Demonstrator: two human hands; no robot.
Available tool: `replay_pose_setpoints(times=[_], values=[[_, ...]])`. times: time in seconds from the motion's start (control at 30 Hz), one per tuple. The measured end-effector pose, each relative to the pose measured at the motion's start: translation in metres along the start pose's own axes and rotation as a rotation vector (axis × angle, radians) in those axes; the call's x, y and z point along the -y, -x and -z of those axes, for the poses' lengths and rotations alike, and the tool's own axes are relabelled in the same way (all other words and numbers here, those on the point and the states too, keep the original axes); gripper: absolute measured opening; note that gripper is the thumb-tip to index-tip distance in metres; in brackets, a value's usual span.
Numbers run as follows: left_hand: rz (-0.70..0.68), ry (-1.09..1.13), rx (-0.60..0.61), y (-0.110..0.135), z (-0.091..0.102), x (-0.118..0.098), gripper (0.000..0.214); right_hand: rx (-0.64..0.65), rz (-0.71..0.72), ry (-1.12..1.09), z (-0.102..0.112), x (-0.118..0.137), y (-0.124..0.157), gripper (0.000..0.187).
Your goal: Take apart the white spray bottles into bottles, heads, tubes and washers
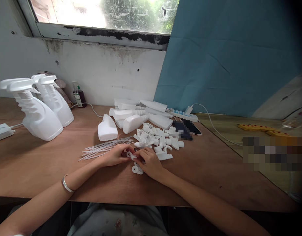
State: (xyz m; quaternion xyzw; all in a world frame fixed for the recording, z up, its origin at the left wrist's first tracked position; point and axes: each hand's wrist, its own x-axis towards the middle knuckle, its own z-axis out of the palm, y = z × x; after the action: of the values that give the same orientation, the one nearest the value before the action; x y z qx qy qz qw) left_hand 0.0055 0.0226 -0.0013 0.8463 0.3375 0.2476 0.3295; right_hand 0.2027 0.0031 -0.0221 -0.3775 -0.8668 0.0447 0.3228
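My left hand (118,154) pinches a small white ring washer (129,154) between thumb and fingertips. Close against it, my right hand (151,164) has its fingers bent around a small white piece (133,157), whose exact kind is partly hidden. Several loose white washers (135,169) lie on the brown table (97,183) just below the fingers. Beyond both hands sits a heap of white spray trigger heads (162,141). Thin white dip tubes (104,148) lie in a loose bundle behind my left hand.
White bottles (108,127) lie piled behind the trigger heads. Assembled spray bottles (42,114) stand at the left, near a dark small bottle (79,96). A power strip (182,114) and phone (192,127) are at the back right; a white cable (210,119) crosses the right side.
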Motion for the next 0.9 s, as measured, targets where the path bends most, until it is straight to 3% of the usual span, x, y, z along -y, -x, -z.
replay_pose_setpoints(times=[0.33, 0.9], values=[[-0.017, 0.008, 0.007, -0.0011, -0.0030, 0.0031, 0.022, 0.016, -0.028, -0.008, 0.0031, 0.0031, -0.0008, 0.017], [-0.030, 0.031, 0.007, 0.0005, -0.0043, 0.0026, 0.017, 0.010, 0.015, -0.041, 0.0027, 0.0034, -0.0013, 0.010]])
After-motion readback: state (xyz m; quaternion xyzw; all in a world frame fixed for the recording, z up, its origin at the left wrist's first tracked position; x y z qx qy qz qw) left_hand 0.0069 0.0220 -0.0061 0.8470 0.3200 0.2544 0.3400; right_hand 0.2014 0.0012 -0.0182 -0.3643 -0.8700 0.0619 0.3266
